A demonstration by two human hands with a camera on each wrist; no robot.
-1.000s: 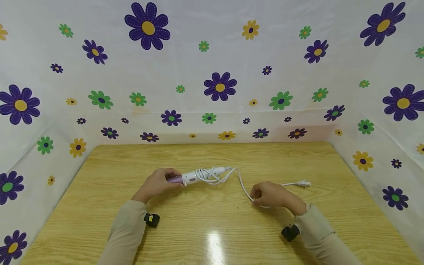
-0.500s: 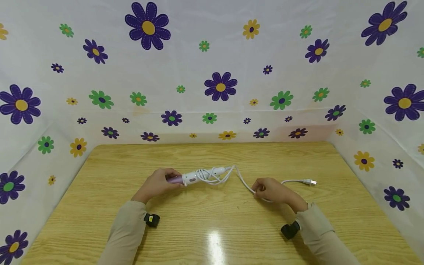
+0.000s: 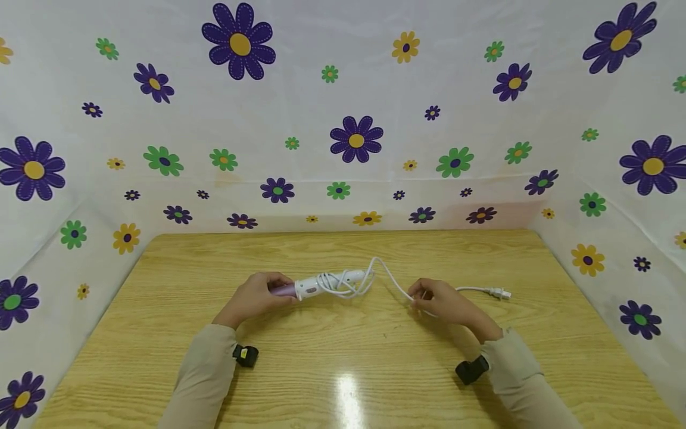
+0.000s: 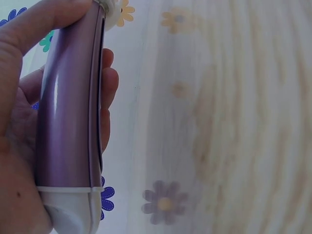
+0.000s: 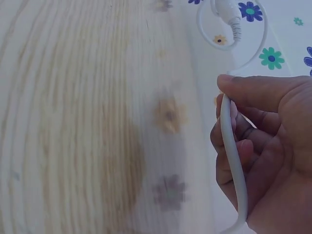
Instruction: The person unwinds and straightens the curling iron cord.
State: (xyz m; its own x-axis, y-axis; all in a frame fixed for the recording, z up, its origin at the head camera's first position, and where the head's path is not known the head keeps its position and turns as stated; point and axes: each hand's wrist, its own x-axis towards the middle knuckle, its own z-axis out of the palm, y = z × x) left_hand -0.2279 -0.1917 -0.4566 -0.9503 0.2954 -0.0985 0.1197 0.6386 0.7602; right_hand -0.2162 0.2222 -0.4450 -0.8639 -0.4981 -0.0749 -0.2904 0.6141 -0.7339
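Observation:
My left hand [image 3: 257, 301] grips the purple barrel of a white-and-purple hair straightener [image 3: 308, 288]. Close up in the left wrist view, the purple barrel [image 4: 68, 102] has a narrow seam along its side, and the thumb lies across its top. Loops of white cord [image 3: 393, 279] are wound round the white handle. To the right, my right hand [image 3: 447, 302] pinches the cord's free length; the right wrist view has the cord [image 5: 232, 141] running from thumb and finger down along the palm. Beyond that hand lies the two-pin plug [image 3: 499, 292].
The wooden table [image 3: 321, 381] extends around both hands. A white cloth [image 3: 300, 107] printed with flowers stands behind the table and along both sides. Black wrist cameras sit at the left cuff [image 3: 211, 345] and right cuff [image 3: 511, 357].
My right hand has moved up and slightly right with the cord, which now arches higher near the handle. The plug has shifted a little to the right. My left hand stays still.

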